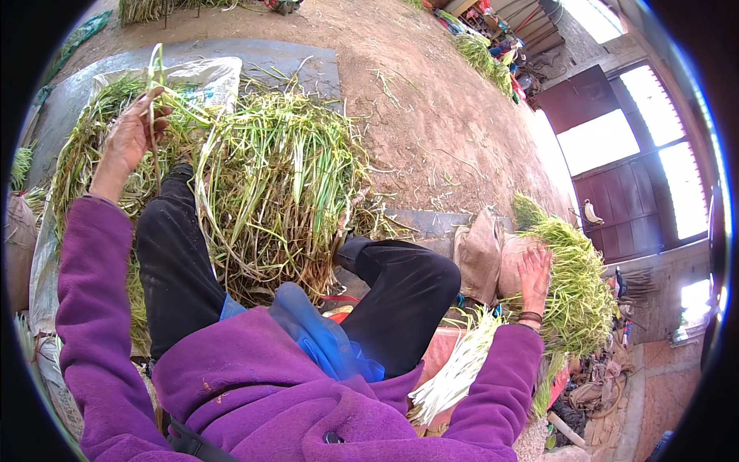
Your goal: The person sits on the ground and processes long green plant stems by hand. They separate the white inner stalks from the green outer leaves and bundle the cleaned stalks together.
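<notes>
On the left, my left hand (138,127) is raised with a long pale-green stalk (155,63) between thumb and fingers. Below it, a heap of long-leaved plants (277,167) with brown, withered lower stems lies between and around my legs. Far to the right, my right hand (536,274) has its fingers spread and nothing in them. It is over the edge of a pile of trimmed green shoots (580,289), close to a tan cloth bundle (511,263); whether it touches either I cannot tell. A bunch of white-stemmed shoots (456,369) lies beside my right forearm.
A white woven plastic sheet (228,81) is partly under the heap, over a grey mat (314,63). Plant scraps litter the earth floor (415,115). A brown sack (479,254) sits by my right knee. More greens (485,60) stand near the far wall.
</notes>
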Demonstrator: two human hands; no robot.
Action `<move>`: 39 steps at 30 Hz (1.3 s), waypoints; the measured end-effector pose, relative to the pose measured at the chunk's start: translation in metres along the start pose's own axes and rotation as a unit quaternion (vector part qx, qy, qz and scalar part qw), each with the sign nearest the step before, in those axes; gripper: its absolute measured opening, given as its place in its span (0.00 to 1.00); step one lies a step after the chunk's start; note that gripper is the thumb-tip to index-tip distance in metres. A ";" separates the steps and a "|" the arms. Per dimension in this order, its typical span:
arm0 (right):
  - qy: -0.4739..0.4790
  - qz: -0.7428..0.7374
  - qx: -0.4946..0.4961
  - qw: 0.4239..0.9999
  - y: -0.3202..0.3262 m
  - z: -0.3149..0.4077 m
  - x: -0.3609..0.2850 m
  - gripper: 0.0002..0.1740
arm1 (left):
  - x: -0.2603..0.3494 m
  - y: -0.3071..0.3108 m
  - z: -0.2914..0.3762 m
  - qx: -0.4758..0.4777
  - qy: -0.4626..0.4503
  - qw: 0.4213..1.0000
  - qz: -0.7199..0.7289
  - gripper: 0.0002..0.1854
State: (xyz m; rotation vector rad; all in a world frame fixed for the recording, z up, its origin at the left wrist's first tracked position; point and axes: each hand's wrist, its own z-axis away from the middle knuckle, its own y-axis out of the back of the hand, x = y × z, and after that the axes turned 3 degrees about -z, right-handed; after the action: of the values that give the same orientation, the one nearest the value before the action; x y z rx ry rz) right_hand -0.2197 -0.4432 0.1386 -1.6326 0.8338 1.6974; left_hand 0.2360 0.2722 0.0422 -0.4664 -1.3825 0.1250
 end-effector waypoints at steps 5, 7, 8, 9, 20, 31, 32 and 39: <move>0.015 -0.039 -0.087 0.995 -0.088 0.004 -0.003 0.38 | -0.011 -0.052 0.015 -0.042 0.004 0.999 0.031 0.18; 0.042 -0.034 -0.167 0.984 -0.140 0.014 -0.008 0.36 | -0.018 -0.072 0.022 -0.057 0.011 0.997 0.055 0.19; 0.062 -0.030 -0.219 0.973 -0.167 0.020 -0.011 0.35 | -0.023 -0.082 0.026 -0.064 0.021 0.996 0.062 0.19; 0.077 -0.022 -0.248 0.965 -0.194 0.028 -0.014 0.34 | -0.027 -0.091 0.029 -0.061 0.035 0.995 0.064 0.19; 0.049 0.088 -0.417 0.903 -0.411 0.124 0.035 0.20 | -0.086 -0.145 0.094 -0.181 0.110 0.970 0.122 0.16; -0.028 0.045 -0.429 0.902 -0.451 0.136 0.073 0.17 | -0.130 -0.148 0.108 -0.218 0.114 0.969 0.018 0.18; -0.055 0.001 -0.434 0.899 -0.452 0.136 0.076 0.14 | -0.131 -0.147 0.108 -0.223 0.114 0.968 0.015 0.18; -0.096 -0.002 -0.403 0.910 -0.458 0.129 0.090 0.09 | -0.135 -0.139 0.105 -0.221 0.140 0.965 0.030 0.19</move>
State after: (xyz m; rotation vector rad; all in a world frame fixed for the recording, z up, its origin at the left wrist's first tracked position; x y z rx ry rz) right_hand 0.0665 -0.0641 0.0452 -1.8988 -0.0093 2.3277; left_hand 0.0827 0.1248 -0.0157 -0.8643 -1.1135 -0.2007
